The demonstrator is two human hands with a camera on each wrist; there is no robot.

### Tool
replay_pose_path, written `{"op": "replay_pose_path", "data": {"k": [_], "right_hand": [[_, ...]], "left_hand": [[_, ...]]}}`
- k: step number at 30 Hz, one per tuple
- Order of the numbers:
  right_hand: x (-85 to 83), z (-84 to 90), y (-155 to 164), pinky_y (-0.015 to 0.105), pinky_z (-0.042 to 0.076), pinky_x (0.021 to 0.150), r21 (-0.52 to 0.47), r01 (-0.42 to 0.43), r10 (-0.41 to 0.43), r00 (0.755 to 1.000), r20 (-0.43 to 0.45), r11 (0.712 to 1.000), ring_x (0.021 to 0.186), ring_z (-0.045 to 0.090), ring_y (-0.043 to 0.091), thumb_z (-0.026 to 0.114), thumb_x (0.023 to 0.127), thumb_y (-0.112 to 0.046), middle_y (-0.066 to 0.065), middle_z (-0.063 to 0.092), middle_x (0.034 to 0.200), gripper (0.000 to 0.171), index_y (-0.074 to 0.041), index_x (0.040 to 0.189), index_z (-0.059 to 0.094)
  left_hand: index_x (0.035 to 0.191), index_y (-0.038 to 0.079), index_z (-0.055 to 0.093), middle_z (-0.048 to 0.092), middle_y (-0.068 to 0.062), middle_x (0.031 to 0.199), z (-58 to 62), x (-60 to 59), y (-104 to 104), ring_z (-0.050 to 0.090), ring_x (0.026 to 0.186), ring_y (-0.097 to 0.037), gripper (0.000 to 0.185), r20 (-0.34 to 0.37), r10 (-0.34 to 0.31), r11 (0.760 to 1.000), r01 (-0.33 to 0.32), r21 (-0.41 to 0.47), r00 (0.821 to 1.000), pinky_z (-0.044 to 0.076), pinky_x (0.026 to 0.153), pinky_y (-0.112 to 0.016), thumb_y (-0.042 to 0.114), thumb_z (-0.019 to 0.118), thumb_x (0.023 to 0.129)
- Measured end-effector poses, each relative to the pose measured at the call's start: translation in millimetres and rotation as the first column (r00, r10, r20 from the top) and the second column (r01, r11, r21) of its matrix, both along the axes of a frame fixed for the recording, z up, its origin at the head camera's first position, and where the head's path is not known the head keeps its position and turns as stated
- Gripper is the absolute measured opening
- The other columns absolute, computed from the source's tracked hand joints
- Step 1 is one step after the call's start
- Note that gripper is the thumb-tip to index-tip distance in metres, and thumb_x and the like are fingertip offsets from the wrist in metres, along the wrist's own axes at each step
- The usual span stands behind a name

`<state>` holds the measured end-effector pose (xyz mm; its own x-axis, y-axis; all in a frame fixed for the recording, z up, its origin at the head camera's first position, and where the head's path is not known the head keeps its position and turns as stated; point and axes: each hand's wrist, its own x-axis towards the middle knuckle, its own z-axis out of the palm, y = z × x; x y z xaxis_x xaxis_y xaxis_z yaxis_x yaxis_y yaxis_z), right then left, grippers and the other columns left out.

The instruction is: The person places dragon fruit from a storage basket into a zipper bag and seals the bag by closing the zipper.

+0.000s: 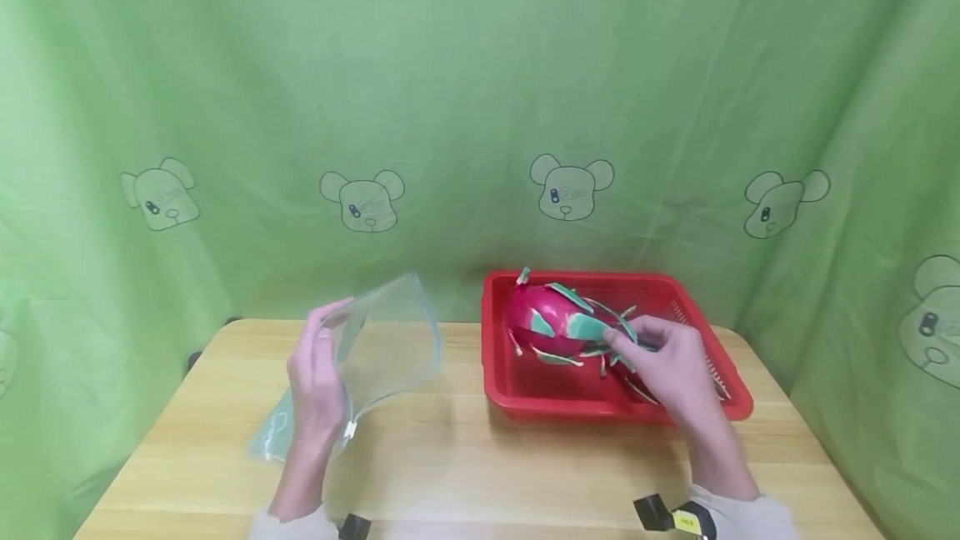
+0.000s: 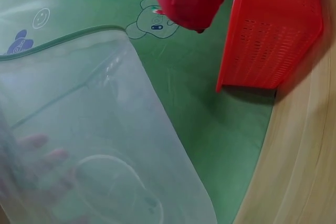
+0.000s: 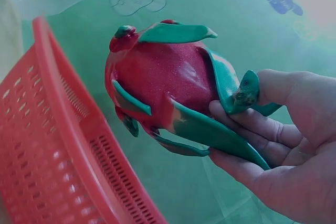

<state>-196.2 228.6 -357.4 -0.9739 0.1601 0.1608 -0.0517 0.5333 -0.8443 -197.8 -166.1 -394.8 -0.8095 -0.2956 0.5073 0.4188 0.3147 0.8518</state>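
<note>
Dragon fruit (image 1: 558, 322) clamped in right grip (image 1: 667, 365) above basket (image 1: 525, 390); left grip (image 1: 318, 382) pinches bag (image 1: 390, 340).

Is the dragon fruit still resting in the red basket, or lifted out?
Lifted: the right hand holds the dragon fruit clear above the red basket.

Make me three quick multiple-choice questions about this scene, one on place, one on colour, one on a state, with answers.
1. Where is the dragon fruit?
A. over the red basket
B. inside the bag
C. on the bare table

2. What colour are the fruit's scales?
A. yellow
B. green
C. white

3. What is the left hand doing?
A. resting flat
B. holding the clear zip bag
C. gripping the basket

Answers: 1 A, the right hand holds it above the basket; 2 B, green tips on pink skin; 3 B, fingers grip the bag's edge.
</note>
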Motion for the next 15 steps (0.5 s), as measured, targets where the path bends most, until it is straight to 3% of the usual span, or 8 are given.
{"op": "replay_pose_path", "data": {"k": [11, 13, 15], "right_hand": [[3.7, -0.8, -13.6, 0.027, 0.044, 0.050, -0.058, 0.032, -0.036, 0.998, -0.060, 0.998, 0.067, 0.056, 0.016, 0.080, 0.091, -0.031, 0.004, 0.071, 0.077, 0.032, 0.000, 0.098, 0.075], [4.0, -2.6, -15.5, 0.027, 0.041, 0.048, -0.093, 0.023, -0.029, 0.998, -0.061, 0.995, 0.062, 0.054, 0.014, 0.080, 0.091, -0.030, 0.003, 0.071, 0.074, 0.031, 0.000, 0.096, 0.074], [3.8, -4.7, -17.3, 0.028, 0.039, 0.046, -0.130, 0.011, -0.020, 0.998, -0.066, 0.991, 0.057, 0.052, 0.012, 0.080, 0.091, -0.029, 0.001, 0.071, 0.072, 0.030, 0.001, 0.095, 0.074]], "left_hand": [[0.135, 0.009, 0.062, 0.064, -0.003, 0.138, -2.1, -2.8, 1.7, 0.054, 0.131, -0.022, 0.043, -0.027, 0.040, 0.997, -0.042, -0.057, 0.999, 0.035, 0.114, -0.057, 0.019, 0.029, 0.108], [0.134, 0.010, 0.062, 0.064, -0.002, 0.137, -2.9, -3.2, 1.6, 0.061, 0.110, -0.021, 0.043, -0.021, 0.050, 0.997, -0.051, -0.056, 0.999, 0.038, 0.110, -0.054, 0.020, 0.029, 0.108], [0.134, 0.011, 0.063, 0.065, 0.000, 0.135, -3.6, -3.3, 0.7, 0.057, 0.085, -0.021, 0.043, -0.018, 0.066, 0.996, -0.067, -0.052, 0.998, 0.041, 0.104, -0.051, 0.020, 0.029, 0.108]]}}
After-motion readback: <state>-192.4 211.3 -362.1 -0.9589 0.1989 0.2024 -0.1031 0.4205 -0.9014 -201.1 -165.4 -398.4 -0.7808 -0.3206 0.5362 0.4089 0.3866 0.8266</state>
